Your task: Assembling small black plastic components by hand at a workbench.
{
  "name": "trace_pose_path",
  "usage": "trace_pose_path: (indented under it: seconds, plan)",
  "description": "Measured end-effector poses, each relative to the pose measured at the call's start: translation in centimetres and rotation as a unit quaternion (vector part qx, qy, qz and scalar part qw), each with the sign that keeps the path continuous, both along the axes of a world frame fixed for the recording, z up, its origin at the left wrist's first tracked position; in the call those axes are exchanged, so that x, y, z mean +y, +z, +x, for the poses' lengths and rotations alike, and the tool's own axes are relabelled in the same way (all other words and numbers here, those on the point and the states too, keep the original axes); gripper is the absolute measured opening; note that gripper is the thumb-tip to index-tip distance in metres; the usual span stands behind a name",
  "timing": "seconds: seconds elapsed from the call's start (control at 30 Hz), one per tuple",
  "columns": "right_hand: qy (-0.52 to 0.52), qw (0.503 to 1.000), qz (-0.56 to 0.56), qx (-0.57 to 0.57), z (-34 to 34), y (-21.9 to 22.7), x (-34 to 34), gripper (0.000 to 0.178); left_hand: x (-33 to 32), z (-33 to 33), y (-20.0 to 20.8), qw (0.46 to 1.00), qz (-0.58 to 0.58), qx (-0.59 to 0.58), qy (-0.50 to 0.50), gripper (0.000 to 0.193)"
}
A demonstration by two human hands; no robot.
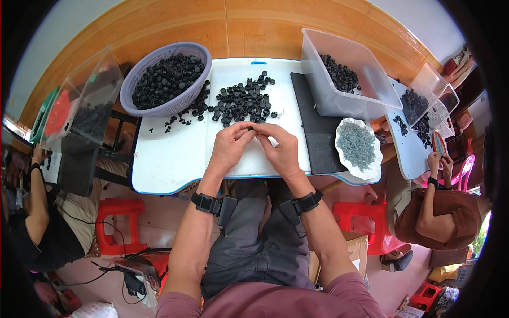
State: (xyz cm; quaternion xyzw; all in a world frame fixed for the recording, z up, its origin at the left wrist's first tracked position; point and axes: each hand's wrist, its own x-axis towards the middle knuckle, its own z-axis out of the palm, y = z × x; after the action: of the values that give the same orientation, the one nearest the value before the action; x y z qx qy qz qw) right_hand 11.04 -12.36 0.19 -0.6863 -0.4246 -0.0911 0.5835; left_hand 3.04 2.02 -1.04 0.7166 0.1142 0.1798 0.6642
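Just in front of a loose pile of small round black caps (pixel 243 104), my left hand (pixel 231 145) and my right hand (pixel 280 150) meet over the white table (pixel 169 153). Fingertips of both hands pinch one small dark piece (pixel 252 129), mostly covered by the fingers; it looks like one of the black caps. Both hands are closed around it. Each wrist wears a black strap with a device on it.
A purple basket (pixel 127 95) full of black caps stands left, with smaller black bits beside it. On the right are a black mat (pixel 323 146), a clear bin (pixel 344 106) of black parts and a scalloped white dish (pixel 366 173) of greyish small pieces. People sit at both sides.
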Motion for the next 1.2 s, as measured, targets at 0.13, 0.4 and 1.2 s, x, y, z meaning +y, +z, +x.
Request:
trace_pose_path:
  seconds: [0.13, 0.4, 1.2]
  plan:
    - [-0.006, 0.994, 0.041, 0.097, 0.7, -0.9, 0.3, 0.027, -0.2, 0.1, -0.1, 1.000, 0.008, -0.004, 0.019, 0.025]
    - [-0.036, 0.954, 0.071, 0.290, 1.7, -1.3, 0.4, 0.017, 0.1, 0.3, 0.3, 0.998, 0.056, 0.023, 0.021, 0.023]
    - [-0.051, 0.956, 0.104, 0.268, 2.0, -2.2, 0.9, 0.011, 14.8, -0.5, 10.9, 0.849, 0.508, -0.047, 0.133, 0.041]
